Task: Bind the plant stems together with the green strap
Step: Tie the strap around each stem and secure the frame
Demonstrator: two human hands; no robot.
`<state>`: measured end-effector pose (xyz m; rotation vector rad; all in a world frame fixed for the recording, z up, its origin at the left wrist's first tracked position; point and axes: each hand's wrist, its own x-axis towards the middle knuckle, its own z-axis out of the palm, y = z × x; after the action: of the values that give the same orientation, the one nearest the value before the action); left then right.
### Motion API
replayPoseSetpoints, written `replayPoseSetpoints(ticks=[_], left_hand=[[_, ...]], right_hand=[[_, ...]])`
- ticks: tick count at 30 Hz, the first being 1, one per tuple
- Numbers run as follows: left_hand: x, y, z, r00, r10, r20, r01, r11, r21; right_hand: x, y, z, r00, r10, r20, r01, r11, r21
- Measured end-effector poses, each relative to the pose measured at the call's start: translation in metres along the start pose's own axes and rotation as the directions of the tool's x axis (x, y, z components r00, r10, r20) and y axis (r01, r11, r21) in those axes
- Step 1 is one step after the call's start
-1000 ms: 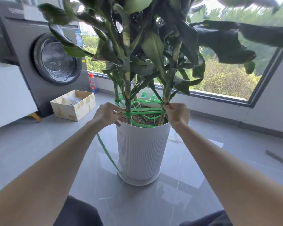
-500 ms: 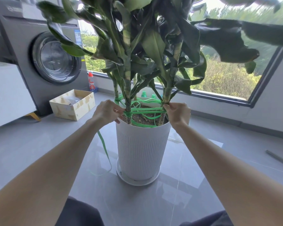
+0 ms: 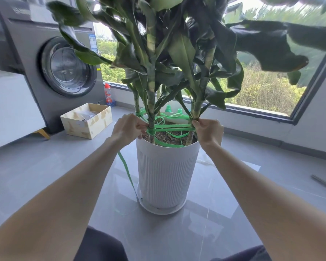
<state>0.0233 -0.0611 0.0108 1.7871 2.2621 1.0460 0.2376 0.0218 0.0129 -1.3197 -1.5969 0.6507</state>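
Plant (image 3: 177, 53) in pot (image 3: 167, 172): strap (image 3: 169, 126) held taut between two stems (image 3: 151, 110).
Foliage cut off at the top edge and partly blurred. White ribbed pot stands on a saucer (image 3: 179, 206) on the floor (image 3: 45, 176). Green strap spans the stems just above the soil (image 3: 166, 136); further loops lie inside the rim, their crossings hard to follow; one tail hangs down the pot's left side. Left hand (image 3: 127, 129) pinches the strap at the left stem, right hand (image 3: 209, 131) at the right stem; the contact itself is covered.

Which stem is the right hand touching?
The rightmost stem, where the right hand pinches the green strap against its base; the other stems stand further left.
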Motion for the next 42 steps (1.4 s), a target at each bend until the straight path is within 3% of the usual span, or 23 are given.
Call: replayPoseSetpoints(ticks=[11,16,25,33,42], left_hand=[[-0.006,-0.008,0.002,0.967,0.242,-0.076,-0.224,0.956,0.19],[0.002,-0.012,0.008,0.98,0.147,-0.138,-0.138,0.988,0.069],[0.02,-0.02,0.01,0.989,0.141,-0.04,-0.142,0.989,-0.029],[0.018,-0.013,0.009,0.98,0.176,-0.093,-0.157,0.971,0.179],[0.02,-0.004,0.01,0.984,0.111,-0.14,-0.083,0.977,0.194]], right_hand=[[0.001,0.001,0.002,1.0,-0.007,-0.012,0.007,1.0,-0.025],[0.001,0.001,0.0,1.0,-0.017,-0.018,0.016,0.999,-0.047],[0.002,0.003,-0.001,0.999,-0.039,-0.008,0.039,0.999,-0.027],[0.002,0.005,-0.001,0.999,-0.053,-0.005,0.053,0.999,-0.011],[0.001,0.005,-0.004,0.999,-0.049,-0.003,0.05,0.999,0.013]])
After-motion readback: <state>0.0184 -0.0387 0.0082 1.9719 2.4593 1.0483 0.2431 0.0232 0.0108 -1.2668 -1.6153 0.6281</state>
